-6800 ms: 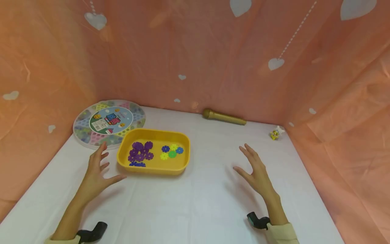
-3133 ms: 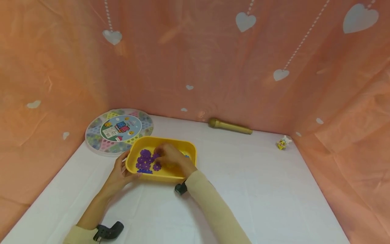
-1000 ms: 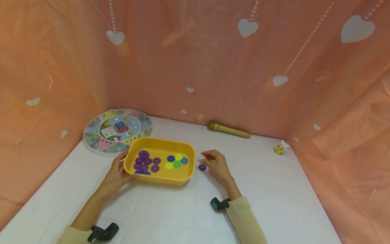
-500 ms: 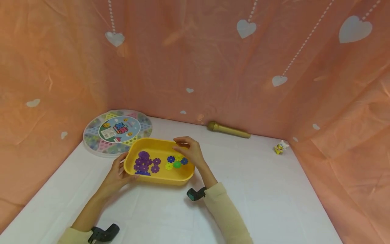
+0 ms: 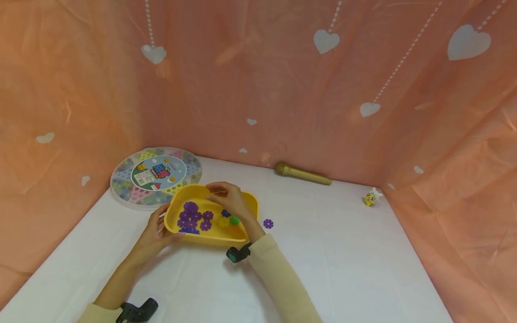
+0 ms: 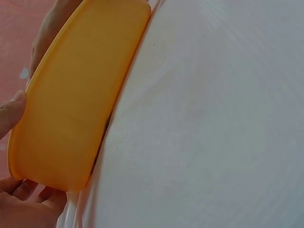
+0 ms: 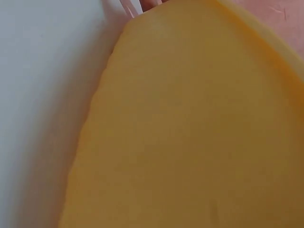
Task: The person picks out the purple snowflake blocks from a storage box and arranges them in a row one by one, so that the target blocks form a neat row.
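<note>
Gripping 1 smooth yellow plastic tray (image 6: 76, 104) at its 8 o'clock corner: L hand (image 5: 155, 234). R hand (image 5: 232, 202) over tray, thumb & fingers apart. Tray's 9 o'clock: overlapping notched purple discs (image 5: 189, 220), exact no. unclear. White cloth (image 5: 343, 255), tray's 3 o'clock: 1 lone disc (image 5: 268, 223).

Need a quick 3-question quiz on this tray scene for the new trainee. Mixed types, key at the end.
1. Pick one. The left hand holds:
a) the small figurine
b) the yellow tray
c) the round board

2. True or false: the gold microphone stands upright.

3. Fill in: in the head view, one purple flower-shaped piece lies on the white tabletop, to the ___ of the tray.

Key:
1. b; the left wrist view shows the thumb at its rim.
2. False; it lies on its side near the curtain.
3. right
</note>
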The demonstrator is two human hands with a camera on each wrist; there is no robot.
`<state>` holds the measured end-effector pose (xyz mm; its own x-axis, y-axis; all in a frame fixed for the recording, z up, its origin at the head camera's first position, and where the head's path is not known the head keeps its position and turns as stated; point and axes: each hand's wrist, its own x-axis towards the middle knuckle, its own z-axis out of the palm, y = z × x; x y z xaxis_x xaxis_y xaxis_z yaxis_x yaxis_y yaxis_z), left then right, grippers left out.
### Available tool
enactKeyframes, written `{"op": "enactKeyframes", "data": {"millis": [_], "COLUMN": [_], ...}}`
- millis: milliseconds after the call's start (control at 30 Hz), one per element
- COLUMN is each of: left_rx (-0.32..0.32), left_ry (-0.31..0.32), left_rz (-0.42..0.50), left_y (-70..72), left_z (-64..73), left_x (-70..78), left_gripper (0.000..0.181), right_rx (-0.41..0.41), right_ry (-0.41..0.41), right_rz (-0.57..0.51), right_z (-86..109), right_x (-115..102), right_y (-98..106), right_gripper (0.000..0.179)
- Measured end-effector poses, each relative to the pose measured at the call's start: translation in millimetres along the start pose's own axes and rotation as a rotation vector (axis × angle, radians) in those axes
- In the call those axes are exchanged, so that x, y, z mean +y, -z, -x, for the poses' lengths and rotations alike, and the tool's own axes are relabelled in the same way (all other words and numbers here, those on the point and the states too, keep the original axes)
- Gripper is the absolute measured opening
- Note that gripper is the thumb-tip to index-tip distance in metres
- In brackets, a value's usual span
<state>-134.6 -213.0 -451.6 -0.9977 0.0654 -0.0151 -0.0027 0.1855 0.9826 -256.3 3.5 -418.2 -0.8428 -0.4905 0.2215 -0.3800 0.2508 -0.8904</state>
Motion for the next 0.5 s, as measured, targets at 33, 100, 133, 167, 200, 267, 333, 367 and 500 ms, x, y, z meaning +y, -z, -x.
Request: {"op": "enactKeyframes", "data": {"millis": [33, 100, 133, 167, 200, 267, 333, 367, 500], "left_rx": [-0.002, -0.006, -0.006, -0.007, -0.007, -0.005, -0.001, 0.000, 0.001], "left_ry": [0.006, 0.013, 0.017, 0.017, 0.016, 0.012, 0.006, 0.004, 0.000], "left_rz": [-0.001, -0.005, -0.007, -0.005, 0.000, 0.012, 0.025, 0.031, 0.039], "left_y": [0.2, 0.4, 0.4, 0.4, 0.3, 0.3, 0.3, 0.3, -0.2], "left_z": [-0.4, -0.9, -1.0, -1.0, -0.9, -0.4, 0.0, 0.2, 0.6], "left_x": [0.4, 1.0, 1.2, 1.2, 1.3, 1.4, 1.4, 1.5, 0.7], "left_gripper": [0.098, 0.099, 0.099, 0.099, 0.099, 0.099, 0.099, 0.098, 0.098], "right_rx": [-0.009, -0.028, -0.039, -0.050, -0.061, -0.093, -0.133, -0.154, -0.253], "right_ry": [-0.005, -0.027, -0.038, -0.046, -0.053, -0.057, -0.059, -0.059, -0.081], "right_rz": [0.002, 0.019, 0.026, 0.030, 0.039, 0.063, 0.109, 0.142, 0.277], "right_z": [-2.1, -4.8, -5.7, -6.4, -7.0, -8.1, -9.0, -9.3, -9.1], "right_x": [1.5, 3.9, 4.8, 5.8, 6.9, 9.1, 11.1, 12.2, 15.8], "right_y": [-1.3, -3.8, -4.7, -5.6, -6.3, -7.6, -8.4, -8.9, -10.5], "right_gripper": [0.032, 0.031, 0.031, 0.031, 0.031, 0.031, 0.031, 0.031, 0.031]}}
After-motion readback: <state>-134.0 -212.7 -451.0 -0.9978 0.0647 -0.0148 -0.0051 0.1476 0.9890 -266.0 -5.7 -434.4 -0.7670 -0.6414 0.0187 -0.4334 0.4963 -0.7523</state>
